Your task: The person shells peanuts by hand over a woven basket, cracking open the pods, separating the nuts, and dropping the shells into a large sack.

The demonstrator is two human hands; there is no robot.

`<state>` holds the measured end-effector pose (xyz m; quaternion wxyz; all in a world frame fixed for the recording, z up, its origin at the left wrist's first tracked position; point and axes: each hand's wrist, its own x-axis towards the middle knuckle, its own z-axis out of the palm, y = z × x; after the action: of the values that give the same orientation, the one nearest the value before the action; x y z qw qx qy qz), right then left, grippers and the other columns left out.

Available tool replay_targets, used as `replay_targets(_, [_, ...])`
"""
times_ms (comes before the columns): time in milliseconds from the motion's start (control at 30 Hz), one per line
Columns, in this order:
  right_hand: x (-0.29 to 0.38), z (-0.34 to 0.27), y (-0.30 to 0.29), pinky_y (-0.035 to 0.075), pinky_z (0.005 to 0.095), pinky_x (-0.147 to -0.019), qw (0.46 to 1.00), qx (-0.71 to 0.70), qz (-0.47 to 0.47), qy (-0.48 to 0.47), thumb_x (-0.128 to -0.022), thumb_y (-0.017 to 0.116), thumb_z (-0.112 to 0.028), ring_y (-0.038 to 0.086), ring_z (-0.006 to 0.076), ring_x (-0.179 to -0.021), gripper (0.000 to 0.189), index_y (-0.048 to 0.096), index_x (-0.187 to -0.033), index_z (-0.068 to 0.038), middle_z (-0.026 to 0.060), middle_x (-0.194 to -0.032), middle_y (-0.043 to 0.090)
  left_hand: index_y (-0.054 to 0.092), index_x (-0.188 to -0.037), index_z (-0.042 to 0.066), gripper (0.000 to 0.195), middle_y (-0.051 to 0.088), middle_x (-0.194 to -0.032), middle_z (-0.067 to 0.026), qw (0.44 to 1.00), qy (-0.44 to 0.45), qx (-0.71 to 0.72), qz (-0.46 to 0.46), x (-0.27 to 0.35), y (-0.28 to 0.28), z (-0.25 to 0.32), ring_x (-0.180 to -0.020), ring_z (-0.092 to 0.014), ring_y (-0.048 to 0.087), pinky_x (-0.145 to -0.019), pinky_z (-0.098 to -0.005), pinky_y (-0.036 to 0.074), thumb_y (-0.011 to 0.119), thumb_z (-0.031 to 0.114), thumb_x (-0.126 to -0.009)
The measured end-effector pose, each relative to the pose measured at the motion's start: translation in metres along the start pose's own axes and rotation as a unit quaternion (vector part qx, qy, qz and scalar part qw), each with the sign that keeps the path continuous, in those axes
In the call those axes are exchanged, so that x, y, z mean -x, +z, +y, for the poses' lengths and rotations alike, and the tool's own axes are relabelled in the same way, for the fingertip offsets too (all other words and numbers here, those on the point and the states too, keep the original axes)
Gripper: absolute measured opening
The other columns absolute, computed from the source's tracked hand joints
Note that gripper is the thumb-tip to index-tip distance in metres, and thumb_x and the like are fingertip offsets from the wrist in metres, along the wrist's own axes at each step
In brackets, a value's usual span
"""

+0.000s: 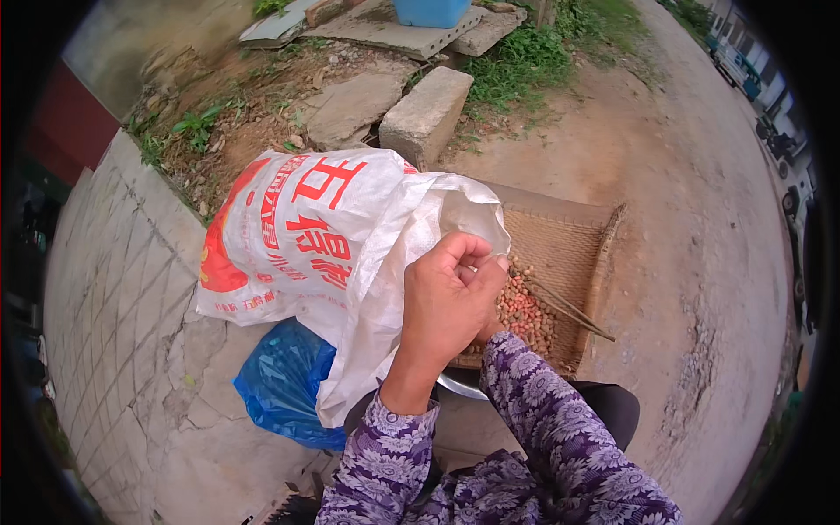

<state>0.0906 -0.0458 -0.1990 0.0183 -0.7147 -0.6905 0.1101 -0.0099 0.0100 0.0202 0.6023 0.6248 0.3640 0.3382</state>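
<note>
My left hand (453,282) is raised over the mouth of a white woven plastic sack (328,223) with red printing. Its thumb and fingers are pinched together at the sack's rim. Only a bit of my right hand (489,328) shows below it; its fingers are hidden behind the left hand. Under the hands, a woven bamboo winnowing tray (558,233) holds a heap of pink peanut kernels and tan pods (525,315). A pair of thin sticks (571,308) lies across the heap and over the tray's right edge.
A blue plastic bag (289,387) rests against the sack. Below the tray shows a metal basin's rim (462,387). Beyond are a concrete block (426,115), broken slabs (354,98) and a blue tub (430,10). Vehicles (735,69) stand along the dirt road on the right.
</note>
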Motion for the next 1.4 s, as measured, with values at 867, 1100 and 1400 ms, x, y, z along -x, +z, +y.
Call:
replay_targets(867, [0.057, 0.096, 0.007, 0.05, 0.0421, -0.072, 0.979, -0.096, 0.01, 0.18, -0.078, 0.058, -0.025, 0.063, 0.0318, -0.082, 0.022, 0.065, -0.089, -0.009, 0.0154, -0.096, 0.062, 0.059, -0.087, -0.003, 0.015, 0.058, -0.073, -0.0007, 0.998, 0.029, -0.034, -0.039, 0.007, 0.023, 0.006, -0.061, -0.003, 0.051, -0.055, -0.0173, 0.042, 0.064, 0.008, -0.079])
replay_targets(1100, [0.027, 0.062, 0.012, 0.051, 0.0428, -0.069, 0.961, -0.087, -0.072, 0.253, -0.08, 0.053, -0.021, 0.065, 0.031, -0.08, 0.021, 0.067, -0.086, -0.007, 0.0166, -0.086, 0.066, 0.059, -0.087, -0.003, 0.015, 0.058, -0.073, -0.0001, 0.998, 0.037, -0.03, -0.042, 0.006, 0.023, 0.004, -0.058, -0.002, 0.048, -0.052, -0.0177, 0.04, 0.065, 0.008, -0.079])
replay_targets(1400, [0.033, 0.068, 0.037, 0.051, 0.0429, -0.067, 0.969, -0.063, -0.043, 0.236, -0.078, 0.054, -0.02, 0.065, 0.0312, -0.078, 0.018, 0.067, -0.081, -0.008, 0.0169, -0.083, 0.066, 0.06, -0.085, -0.003, 0.015, 0.057, -0.068, 0.0011, 0.994, 0.082, -0.057, -0.034, 0.006, 0.022, 0.001, -0.055, -0.001, 0.047, -0.05, -0.0183, 0.039, 0.066, 0.009, -0.078])
